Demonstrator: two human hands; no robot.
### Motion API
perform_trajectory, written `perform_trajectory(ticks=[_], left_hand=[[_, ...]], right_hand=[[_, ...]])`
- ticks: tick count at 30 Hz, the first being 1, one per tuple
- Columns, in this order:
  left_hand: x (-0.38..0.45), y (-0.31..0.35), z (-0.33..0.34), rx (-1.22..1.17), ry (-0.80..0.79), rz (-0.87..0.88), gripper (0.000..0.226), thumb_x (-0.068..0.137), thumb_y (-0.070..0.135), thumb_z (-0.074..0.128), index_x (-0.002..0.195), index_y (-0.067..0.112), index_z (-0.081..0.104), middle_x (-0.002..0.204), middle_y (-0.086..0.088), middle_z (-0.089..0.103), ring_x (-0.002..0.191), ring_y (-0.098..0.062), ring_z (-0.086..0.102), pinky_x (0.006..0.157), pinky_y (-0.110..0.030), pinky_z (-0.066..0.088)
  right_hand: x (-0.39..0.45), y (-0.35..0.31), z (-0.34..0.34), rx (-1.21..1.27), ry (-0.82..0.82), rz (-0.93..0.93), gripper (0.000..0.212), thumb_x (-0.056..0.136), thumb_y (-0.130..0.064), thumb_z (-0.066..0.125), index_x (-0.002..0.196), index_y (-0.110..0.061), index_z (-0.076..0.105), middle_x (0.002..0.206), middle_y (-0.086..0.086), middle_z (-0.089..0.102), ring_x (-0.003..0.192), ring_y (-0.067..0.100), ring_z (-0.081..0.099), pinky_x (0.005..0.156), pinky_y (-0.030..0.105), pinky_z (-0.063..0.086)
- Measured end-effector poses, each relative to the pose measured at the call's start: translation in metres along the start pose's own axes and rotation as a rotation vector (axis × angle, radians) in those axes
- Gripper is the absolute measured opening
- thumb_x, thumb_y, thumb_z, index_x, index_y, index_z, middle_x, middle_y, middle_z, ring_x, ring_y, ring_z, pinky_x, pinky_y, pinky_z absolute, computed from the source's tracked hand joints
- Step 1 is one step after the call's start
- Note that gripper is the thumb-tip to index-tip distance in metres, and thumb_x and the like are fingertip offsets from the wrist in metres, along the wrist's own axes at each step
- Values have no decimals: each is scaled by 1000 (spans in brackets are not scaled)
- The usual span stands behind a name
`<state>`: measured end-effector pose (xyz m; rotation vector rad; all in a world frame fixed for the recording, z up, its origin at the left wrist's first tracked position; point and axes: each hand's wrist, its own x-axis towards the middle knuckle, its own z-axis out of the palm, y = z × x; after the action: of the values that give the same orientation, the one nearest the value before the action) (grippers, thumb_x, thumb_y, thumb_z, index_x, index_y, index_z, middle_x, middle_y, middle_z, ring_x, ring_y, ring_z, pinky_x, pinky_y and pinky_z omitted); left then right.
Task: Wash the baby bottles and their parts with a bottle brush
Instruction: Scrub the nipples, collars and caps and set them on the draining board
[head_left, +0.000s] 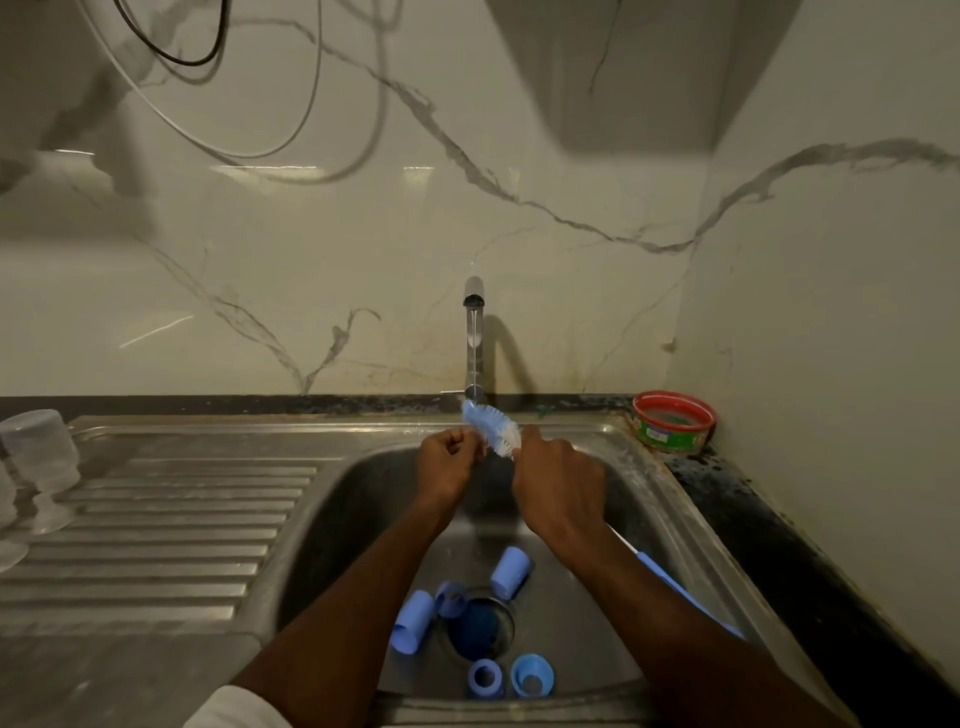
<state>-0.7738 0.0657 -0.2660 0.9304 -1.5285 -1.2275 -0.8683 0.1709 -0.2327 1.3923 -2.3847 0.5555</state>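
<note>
Over the steel sink (644, 499), my right hand (558, 488) grips a bottle brush (493, 423) just below its blue and white bristles; the blue handle runs back under my forearm. Water from the tap (474, 332) falls onto the bristle head. My left hand (447, 462) is closed at the bristles' left side, fingertips pinching them. Several blue bottle parts lie around the drain: a cap (510, 571), a cap (413, 621), a ring (485, 678) and a ring (531, 674). Clear bottles (41, 452) stand upside down on the drainboard at far left.
The ribbed steel drainboard (171, 535) fills the left. A red-rimmed green tub (672, 421) sits on the dark counter in the back right corner. Marble walls close the back and right. Cables hang at the upper left.
</note>
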Motion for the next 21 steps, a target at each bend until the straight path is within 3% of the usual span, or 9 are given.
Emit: perform_trajectory(ticks=[3,9,12,15,18,21], left_hand=[[-1,-1,4,60,-61,-19,29,106,20,48,102,-1,67,89,-12,69,77,-14,63,65,-17,50],[-1,-1,9,38,-131,-54,29,105,19,48,108,-5,64,103,-23,66,92,-28,62,90,-42,53],[3,-1,9,-7,-116,-92,29,106,14,44,99,-7,62,93,-20,63,86,-31,58,86,-41,51],[5,-2,8,-15,-111,-120,24,105,11,42,92,2,60,85,-15,58,79,-24,53,79,-37,45],[5,-2,8,-14,-138,-141,21,104,13,47,100,-1,63,91,-14,63,82,-22,57,81,-37,48],[4,-3,11,-88,-153,-187,24,102,15,52,112,-4,64,93,-15,63,85,-25,57,87,-40,49]], right_hand=[[2,2,4,8,-20,16,45,92,-39,64,132,-22,49,107,4,67,89,19,65,63,31,38],[11,9,-1,8,-8,89,38,92,-38,64,125,-24,51,104,3,67,84,19,64,60,32,37],[10,7,-2,-25,57,57,34,93,-36,62,123,-23,54,100,4,69,81,21,68,58,32,35],[3,0,1,-63,69,7,37,91,-37,63,124,-23,53,95,4,69,76,20,67,55,32,34],[1,-2,2,-85,27,-12,43,93,-39,63,130,-22,49,101,5,68,80,20,66,58,32,36],[8,5,-6,-44,7,52,36,95,-36,61,126,-22,52,106,5,67,87,20,66,61,32,38]])
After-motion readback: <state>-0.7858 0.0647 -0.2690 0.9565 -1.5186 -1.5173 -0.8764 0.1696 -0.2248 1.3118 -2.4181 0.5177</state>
